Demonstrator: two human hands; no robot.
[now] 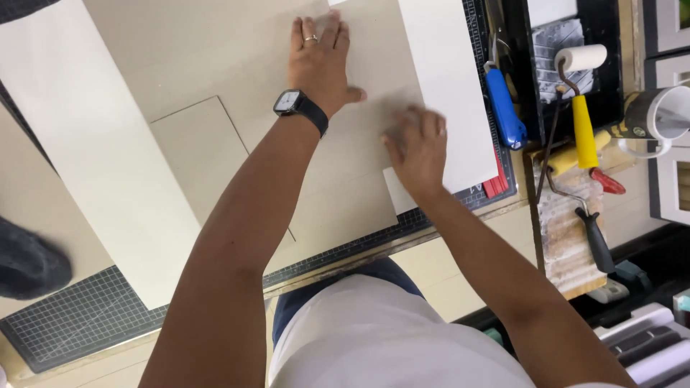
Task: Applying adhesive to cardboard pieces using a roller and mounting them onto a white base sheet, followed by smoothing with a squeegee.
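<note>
Head view: our left hand [320,61] lies flat, fingers spread wide, pressing the tan board [287,108] onto the cutting mat [86,316]. Our right hand [417,147], blurred and holding nothing, fingers loosely open, rubs where the board meets the white sheet [445,86]. We judge that uneven pressure could shift the board and misalign that edge.

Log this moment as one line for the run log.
left hand: flat on tan board | right hand: blurred, on white sheet edge | cutting mat beneath
</note>
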